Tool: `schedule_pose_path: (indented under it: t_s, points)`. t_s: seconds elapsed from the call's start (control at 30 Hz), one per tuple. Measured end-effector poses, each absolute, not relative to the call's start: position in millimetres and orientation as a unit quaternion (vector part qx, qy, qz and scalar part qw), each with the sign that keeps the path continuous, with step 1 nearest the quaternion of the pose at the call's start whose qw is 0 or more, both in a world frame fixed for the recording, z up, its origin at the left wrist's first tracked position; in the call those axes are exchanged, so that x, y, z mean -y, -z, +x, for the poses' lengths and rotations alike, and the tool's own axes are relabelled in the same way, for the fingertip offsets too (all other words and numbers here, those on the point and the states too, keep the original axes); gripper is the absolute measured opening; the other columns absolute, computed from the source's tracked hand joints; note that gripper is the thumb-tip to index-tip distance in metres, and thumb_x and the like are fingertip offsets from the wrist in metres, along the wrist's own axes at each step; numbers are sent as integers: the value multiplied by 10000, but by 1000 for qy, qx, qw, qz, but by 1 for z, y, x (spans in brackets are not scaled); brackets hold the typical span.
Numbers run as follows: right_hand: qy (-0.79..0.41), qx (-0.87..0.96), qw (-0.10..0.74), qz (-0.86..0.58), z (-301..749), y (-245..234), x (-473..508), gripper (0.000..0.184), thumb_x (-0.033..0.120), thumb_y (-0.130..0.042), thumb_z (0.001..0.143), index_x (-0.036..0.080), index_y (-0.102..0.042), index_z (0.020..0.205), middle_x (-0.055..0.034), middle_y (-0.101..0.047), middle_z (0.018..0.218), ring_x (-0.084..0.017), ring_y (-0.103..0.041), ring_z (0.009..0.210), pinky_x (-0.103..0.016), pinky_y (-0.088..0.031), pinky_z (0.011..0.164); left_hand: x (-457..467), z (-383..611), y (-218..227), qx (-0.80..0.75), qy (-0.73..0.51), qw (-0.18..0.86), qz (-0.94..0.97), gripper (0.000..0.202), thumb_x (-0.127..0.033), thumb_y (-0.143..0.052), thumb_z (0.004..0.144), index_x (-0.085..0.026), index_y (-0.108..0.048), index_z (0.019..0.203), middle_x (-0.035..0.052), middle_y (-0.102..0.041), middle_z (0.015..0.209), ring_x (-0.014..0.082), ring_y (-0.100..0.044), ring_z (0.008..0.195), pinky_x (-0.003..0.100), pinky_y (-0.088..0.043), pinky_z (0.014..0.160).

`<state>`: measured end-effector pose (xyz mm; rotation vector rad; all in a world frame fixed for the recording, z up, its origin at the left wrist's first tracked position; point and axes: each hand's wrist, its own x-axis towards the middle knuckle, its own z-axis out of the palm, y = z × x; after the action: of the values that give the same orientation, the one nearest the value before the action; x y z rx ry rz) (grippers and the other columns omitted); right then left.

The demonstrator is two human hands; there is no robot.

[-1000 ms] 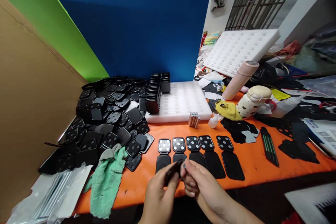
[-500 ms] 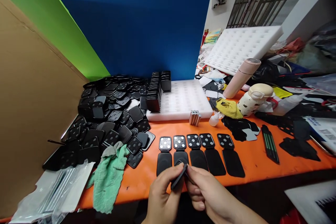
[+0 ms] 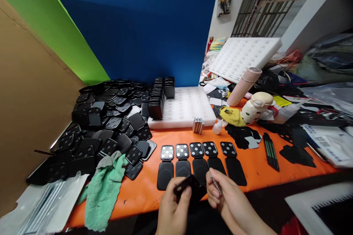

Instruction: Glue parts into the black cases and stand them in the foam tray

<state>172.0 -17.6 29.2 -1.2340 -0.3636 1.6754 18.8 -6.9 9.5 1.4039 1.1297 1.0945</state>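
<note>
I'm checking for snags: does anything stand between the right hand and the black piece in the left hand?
Nothing visible does: only a narrow gap shows between the right hand, holding a metallic stack, and the black piece in the left hand.

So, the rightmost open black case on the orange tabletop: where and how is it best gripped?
Likely by the two side edges of its plain near panel, pinched from above and the near side. The black case lies flat and unfolded with that panel toward the wearer, and a grip there stays off the silvery discs in the far panel.
</note>
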Motion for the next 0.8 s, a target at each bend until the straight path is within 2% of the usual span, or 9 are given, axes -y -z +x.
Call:
schedule_pose_path:
  t_s: [0.07,0.13,0.23,0.3,0.4,0.5,0.57,0.63,0.8]
  points:
    - [-572,297,489,-588,189,-27,22,276,477,-544,808,206,-580,776,31,-507,629,-115,-457,605,-223,-393,592,1,27,-10,-508,-441,568,473,209,-360,-609,810,-172,-599,898,34,-658,772,167,-629,697,232,-505,610]
    - [-492,418,424,-636,203,-22,31,252,460,-547,816,222,-615,858,0,-587,777,-152,-516,738,-250,-407,687,-5,38,-8,-493,-421,642,409,306,-411,-663,755,-170,-583,926,31,-646,802,169,-615,711,245,-491,627]
    - [-441,509,348,-652,222,-13,46,271,460,-536,819,213,-630,761,-12,-607,739,-172,-537,699,-269,-417,664,-12,58,-3,-441,-375,714,394,348,-432,-653,755,-167,-565,963,32,-634,806,164,-609,684,254,-477,614]
    - [-413,482,353,-687,240,-7,55,313,490,-535,806,203,-627,722,-19,-616,705,-182,-553,675,-271,-434,643,-16,74,-1,-407,-330,719,457,347,-436,-560,822,-168,-546,1041,48,-644,817,174,-618,694,273,-485,622]
    - [-388,360,392,-752,280,2,66,378,565,-543,763,200,-635,786,-42,-659,768,-221,-597,748,-278,-475,665,-28,101,3,-335,-239,602,684,400,-366,-494,864,-205,-477,1230,101,-638,1081,238,-600,972,379,-468,834]
    - [-373,275,421,-780,321,8,70,426,608,-562,718,197,-630,810,-57,-679,806,-244,-618,788,-284,-502,677,-46,132,10,-232,-156,378,883,540,-380,-568,820,-257,-409,1321,88,-417,1398,295,-345,1284,513,-237,1050]
    - [-363,265,428,-784,337,11,70,436,606,-591,688,189,-635,808,-67,-685,816,-252,-624,792,-291,-511,684,-57,150,17,-184,-103,275,938,605,-476,-556,812,-256,-378,1347,78,-315,1460,306,-228,1340,555,-146,1068]
    - [-351,277,424,-788,343,13,68,438,601,-600,678,182,-640,801,-73,-689,811,-255,-628,783,-295,-512,682,-64,161,24,-169,-62,219,959,631,-552,-510,813,-247,-380,1350,69,-308,1464,309,-203,1347,568,-125,1066]
    - [-332,308,376,-808,344,20,56,466,635,-530,708,187,-632,783,-64,-690,765,-260,-633,768,-303,-495,650,-65,157,33,-220,-65,202,952,613,-619,-450,812,-275,-430,1320,47,-372,1433,323,-246,1324,583,-139,1055]
